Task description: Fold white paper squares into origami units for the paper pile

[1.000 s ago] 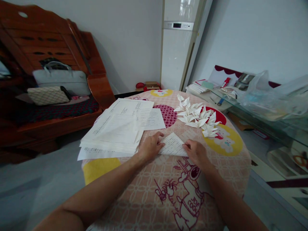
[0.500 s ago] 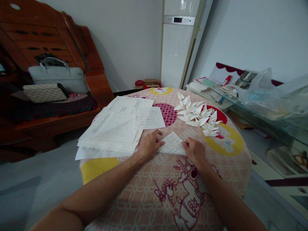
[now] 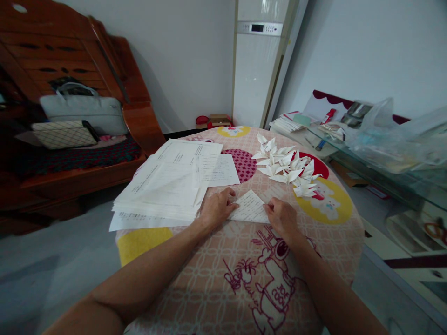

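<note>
A sheet of printed paper folded into a triangle [image 3: 249,208] lies on the patterned tablecloth [image 3: 209,288], its point away from me. My left hand [image 3: 220,207] grips its left corner between thumb and curled fingers. On the opposite corner, my right hand [image 3: 280,215] is closed in a pinch. Left of the triangle is a stack of printed sheets [image 3: 167,181], with a smaller paper piece [image 3: 219,170] lying over its right side. Several folded paper cranes [image 3: 284,163] are clustered beyond my right hand.
A glass-topped stand [image 3: 377,158] with a plastic bag [image 3: 384,135] and papers flanks the table on the right. To the left is a wooden bench [image 3: 136,125] bearing a grey handbag [image 3: 84,111] and a checked pouch [image 3: 64,134]. A tall white air conditioner [image 3: 256,74] stands behind.
Both hands stay at the corners of the folded paper, with hardly any movement. The whole view has shifted very slightly.
</note>
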### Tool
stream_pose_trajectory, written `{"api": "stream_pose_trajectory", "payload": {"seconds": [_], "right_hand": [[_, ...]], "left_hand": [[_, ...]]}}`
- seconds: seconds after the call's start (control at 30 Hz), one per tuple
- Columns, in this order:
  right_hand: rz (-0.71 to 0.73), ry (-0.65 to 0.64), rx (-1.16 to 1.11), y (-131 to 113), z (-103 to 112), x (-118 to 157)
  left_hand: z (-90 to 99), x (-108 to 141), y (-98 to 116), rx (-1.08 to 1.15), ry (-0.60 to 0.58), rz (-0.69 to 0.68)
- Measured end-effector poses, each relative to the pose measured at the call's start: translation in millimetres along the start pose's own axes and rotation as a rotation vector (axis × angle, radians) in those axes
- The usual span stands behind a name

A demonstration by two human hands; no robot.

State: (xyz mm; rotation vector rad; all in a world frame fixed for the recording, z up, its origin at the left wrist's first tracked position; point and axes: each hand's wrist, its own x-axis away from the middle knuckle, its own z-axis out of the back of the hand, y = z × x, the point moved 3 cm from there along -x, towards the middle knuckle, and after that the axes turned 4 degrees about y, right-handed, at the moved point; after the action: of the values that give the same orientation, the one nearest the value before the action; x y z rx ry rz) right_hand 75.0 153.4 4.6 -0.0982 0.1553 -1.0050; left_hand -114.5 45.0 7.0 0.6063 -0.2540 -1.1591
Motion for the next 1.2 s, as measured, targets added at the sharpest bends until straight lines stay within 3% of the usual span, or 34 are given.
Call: {"api": "stream_pose_trajectory", "payload": {"seconds": [0.17,0.33,0.53,0.8,0.9,0.97,1.07,1.2], "right_hand": [[-0.002,-0.001,0.002,-1,2,1],[-0.001,0.005,0.004,-1,1,0],[-0.011,-0.001,-0.001,-3,2,0],[-0.066,0.011,-0.025,13,14,0],[-0.112,0.142,-0.099,17,28,3],[-0.025,0.201,-0.273,7,33,6],[0.163,0.014,-0.558,-17,22,12],[0.222,-0.107,-0.475,-30,6,15]], "left_hand": [[-2.6,2,-1,-0.069,0.037,-0.062],[-4.5,0,6,-0.031,0.108,-0.313],[-22.0,-6,7,0.109,-0.105,-0.572],[-22.6,1,19,-0.037,-0.190,-0.563],[-21.9,4,22,-0.054,-0.198,-0.576],[-22.1,4,21,-0.051,-0.197,-0.582],[-23.0,4,19,-0.041,-0.184,-0.596],[-24.3,4,16,-0.053,-0.188,-0.604]]}}
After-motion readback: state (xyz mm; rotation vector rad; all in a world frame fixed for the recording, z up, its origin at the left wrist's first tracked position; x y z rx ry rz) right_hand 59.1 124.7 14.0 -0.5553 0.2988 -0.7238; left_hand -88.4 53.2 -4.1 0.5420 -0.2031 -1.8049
